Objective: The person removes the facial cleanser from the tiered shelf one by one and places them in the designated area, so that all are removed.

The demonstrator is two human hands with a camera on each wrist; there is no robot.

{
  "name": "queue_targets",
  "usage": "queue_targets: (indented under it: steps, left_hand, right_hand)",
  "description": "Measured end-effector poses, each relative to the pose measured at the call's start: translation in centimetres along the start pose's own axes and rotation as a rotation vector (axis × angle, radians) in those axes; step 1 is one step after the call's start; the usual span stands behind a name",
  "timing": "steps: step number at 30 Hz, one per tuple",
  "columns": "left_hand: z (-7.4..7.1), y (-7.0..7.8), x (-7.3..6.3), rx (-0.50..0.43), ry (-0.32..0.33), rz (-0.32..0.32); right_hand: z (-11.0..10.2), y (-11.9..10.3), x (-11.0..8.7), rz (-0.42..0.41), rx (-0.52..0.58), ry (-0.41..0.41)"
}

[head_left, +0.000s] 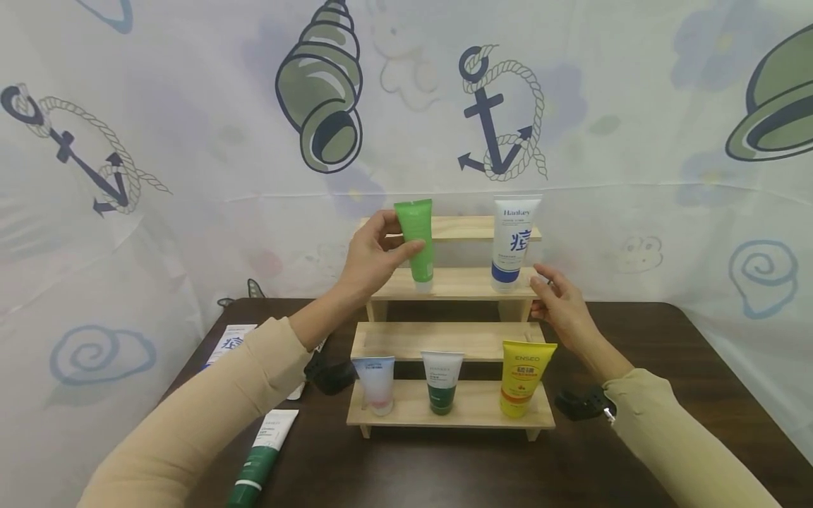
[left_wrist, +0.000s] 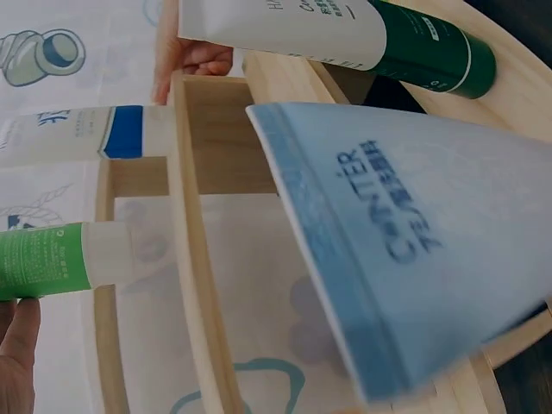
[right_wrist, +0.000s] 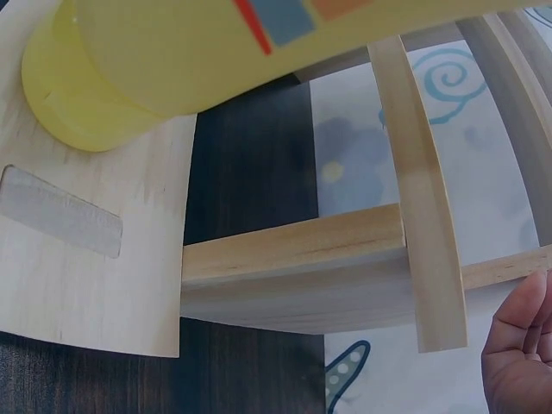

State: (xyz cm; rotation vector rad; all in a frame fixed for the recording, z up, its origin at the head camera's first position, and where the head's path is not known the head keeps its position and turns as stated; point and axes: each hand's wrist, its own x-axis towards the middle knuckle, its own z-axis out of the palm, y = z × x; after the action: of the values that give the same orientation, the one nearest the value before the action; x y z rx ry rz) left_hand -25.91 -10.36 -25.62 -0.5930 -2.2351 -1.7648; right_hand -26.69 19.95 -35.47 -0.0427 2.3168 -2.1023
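My left hand [head_left: 375, 257] pinches a green squeeze tube [head_left: 416, 236] upright, cap down. In the left wrist view a small gap separates its white cap [left_wrist: 108, 253] from the upper board of a wooden tiered display shelf [head_left: 464, 283]. To the right on that same board stands a white tube with a blue band [head_left: 513, 240]. My right hand [head_left: 565, 310] grips the board's right end, thumb and fingers curled about it. Below, the bottom tier holds a pale blue-pink tube [head_left: 377, 384], a white-and-green tube [head_left: 442, 381] and a yellow tube [head_left: 524, 377].
On the dark table [head_left: 444, 473], left of the shelf, lie a large white-and-green tube [head_left: 262, 455], a white tube with blue lettering [head_left: 230, 342] and another tube partly hidden by my left arm. A patterned cloth [head_left: 209, 212] hangs behind the shelf.
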Motion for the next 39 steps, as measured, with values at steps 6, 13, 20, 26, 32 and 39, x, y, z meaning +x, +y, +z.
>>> queue_targets:
  steps: [6,13,20,26,32,39]
  left_hand:
    - [-2.2,0.5,-1.3,-0.008,0.033,-0.035]
    - [-5.2,0.3,-3.3,0.031,0.076,-0.072]
    - [-7.9,-1.1,-5.7,0.149,0.090,-0.172]
    - [-10.2,-2.3,-8.4,0.250,0.041,-0.300]
    - [-12.9,-3.6,-11.8,0.296,-0.076,-0.438]
    - [-16.3,-6.6,-16.5,0.332,-0.151,-0.611]
  right_hand:
    - [0.0,0.0,0.0,0.003,-0.003,-0.005]
    - [-0.1,0.0,0.0,0.003,0.014,-0.010]
    - [-0.3,0.1,-0.2,-0.001,0.034,-0.003]
    - [-0.3,0.1,-0.3,-0.012,0.035,-0.011]
    - [-0.2,0.2,-0.4,-0.027,0.013,-0.021]
    - [-0.3,0.2,-0.2,-0.028,0.000,-0.025]
